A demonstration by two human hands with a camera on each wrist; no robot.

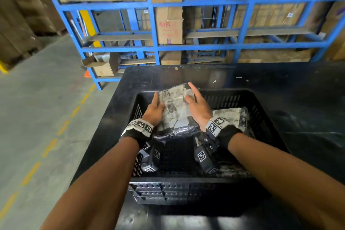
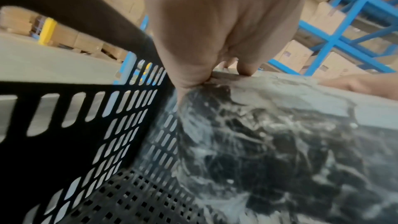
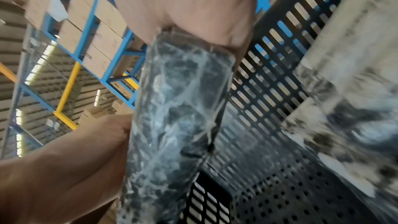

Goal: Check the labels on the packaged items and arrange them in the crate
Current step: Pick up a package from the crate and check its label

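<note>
Our two arms reach into the black crate [image 1: 261,102] on the tabletop [image 1: 298,89]. Our left hand [image 1: 154,111] and right hand [image 1: 197,106] each grip a side of a soft, crinkly pack [image 1: 175,110], tilted up over the crate floor. It looks light and slippery, so we hold both edges. Another pack [image 1: 235,115] lies beside it.

Both arms reach forward and down. The left hand [image 1: 154,110] and the right hand [image 1: 197,105] face each other, fingers mostly straight and pointing away. Each wrist wears a black band with square markers.
</note>
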